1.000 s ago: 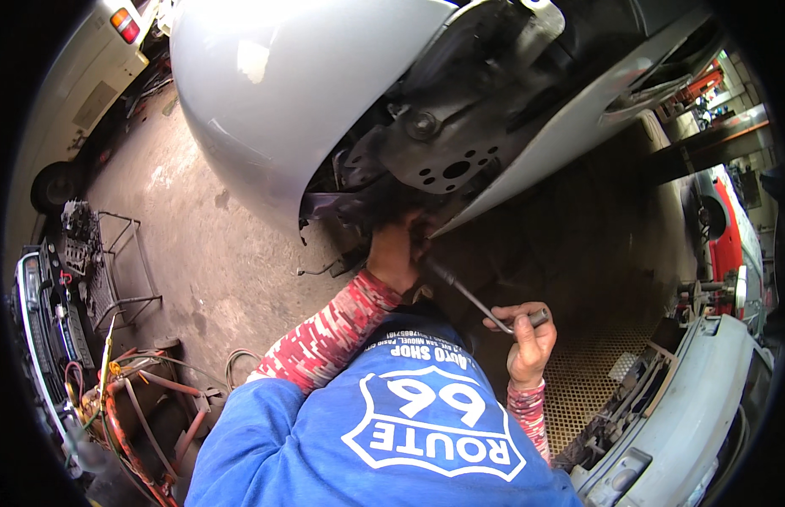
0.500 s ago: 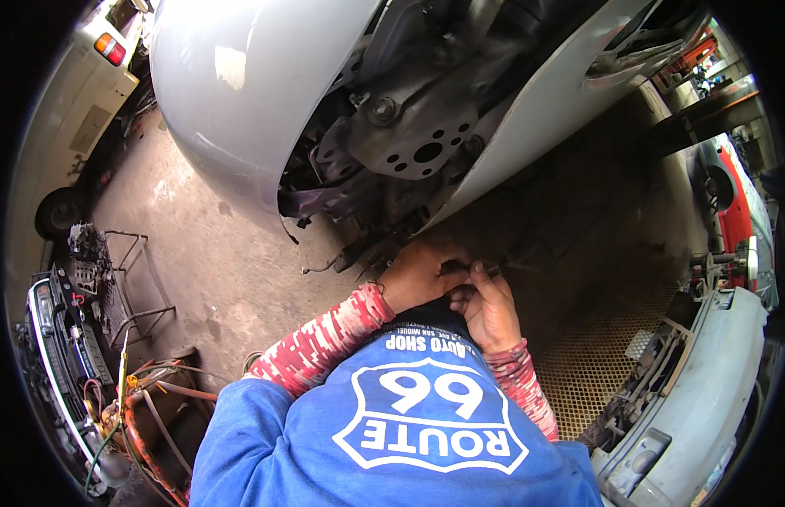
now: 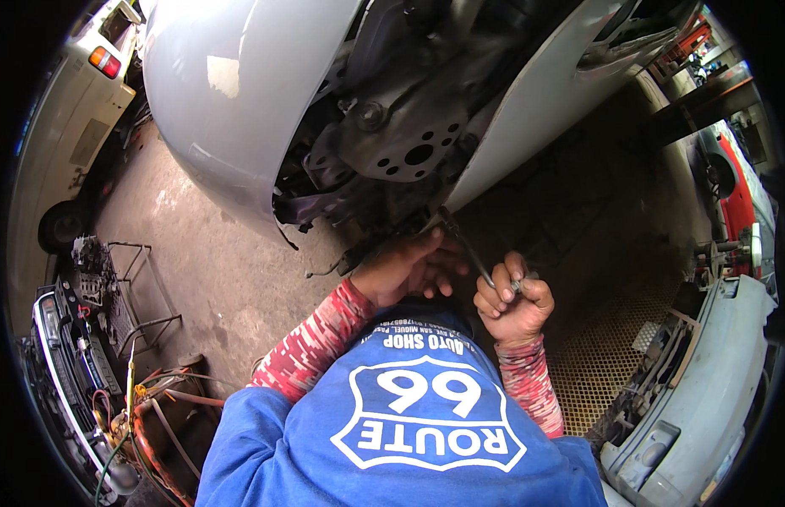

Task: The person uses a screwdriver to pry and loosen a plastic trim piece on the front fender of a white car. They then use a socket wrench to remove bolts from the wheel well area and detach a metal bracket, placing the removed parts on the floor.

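Head camera let me look down from afar at a person's two bare hands by the open wheel space of a car. I saw the bare right hand (image 3: 515,297) closed around the low end of a long, thin, dark metal tool (image 3: 471,253). A short, shiny metal bit (image 3: 517,286) showed by its thumb, and I could not tell if it was part of the tool. The tool leaned up and to the left, and its top was near the low edge of the car.

I saw the bare left hand (image 3: 401,270) just beside the tool, with its fingers apart and a little bent. Its thumb was close to the top of the tool, but I could not tell if they touched.

Red and white cloth sleeves (image 3: 312,342) covered both arms, and a bright blue cloth shirt (image 3: 316,439) filled the bottom of my view. Above the hands was a flat, dark metal plate with round holes (image 3: 401,150). It sat between two smooth, shiny silver car panels (image 3: 232,110). A dusty brown floor (image 3: 198,228) lay below. Far left stood a white van (image 3: 54,135), and a pale grey-blue car bumper (image 3: 705,397) was at the right.
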Available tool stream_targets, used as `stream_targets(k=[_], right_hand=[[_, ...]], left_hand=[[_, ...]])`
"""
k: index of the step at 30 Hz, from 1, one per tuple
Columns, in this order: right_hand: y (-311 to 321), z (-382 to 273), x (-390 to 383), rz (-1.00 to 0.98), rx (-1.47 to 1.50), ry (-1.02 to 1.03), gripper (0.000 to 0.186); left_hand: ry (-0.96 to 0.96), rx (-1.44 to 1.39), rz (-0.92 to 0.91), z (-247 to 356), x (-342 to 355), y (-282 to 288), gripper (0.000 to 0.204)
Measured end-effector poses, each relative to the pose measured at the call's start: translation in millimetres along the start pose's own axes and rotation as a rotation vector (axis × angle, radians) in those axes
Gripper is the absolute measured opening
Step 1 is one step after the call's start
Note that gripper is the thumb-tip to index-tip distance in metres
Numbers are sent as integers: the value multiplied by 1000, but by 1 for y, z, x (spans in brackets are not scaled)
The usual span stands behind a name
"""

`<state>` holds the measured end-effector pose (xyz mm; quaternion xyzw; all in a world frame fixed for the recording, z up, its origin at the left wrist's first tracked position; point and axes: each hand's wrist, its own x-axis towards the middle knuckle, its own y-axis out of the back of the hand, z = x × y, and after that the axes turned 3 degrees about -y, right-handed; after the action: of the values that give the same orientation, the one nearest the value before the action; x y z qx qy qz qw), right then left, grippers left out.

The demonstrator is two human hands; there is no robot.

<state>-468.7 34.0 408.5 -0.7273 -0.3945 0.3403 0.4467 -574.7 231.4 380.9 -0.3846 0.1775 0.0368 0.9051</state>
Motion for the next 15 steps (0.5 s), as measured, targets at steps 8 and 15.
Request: stream_targets(k=[8, 15], right_hand=[[35, 10, -17, -116, 217, -88, 21], [71, -21, -36, 387, -101, 225, 16]], left_hand=[[-111, -69, 144, 4, 15, -20, 38], [-235, 203, 269, 15, 12, -19, 37]])
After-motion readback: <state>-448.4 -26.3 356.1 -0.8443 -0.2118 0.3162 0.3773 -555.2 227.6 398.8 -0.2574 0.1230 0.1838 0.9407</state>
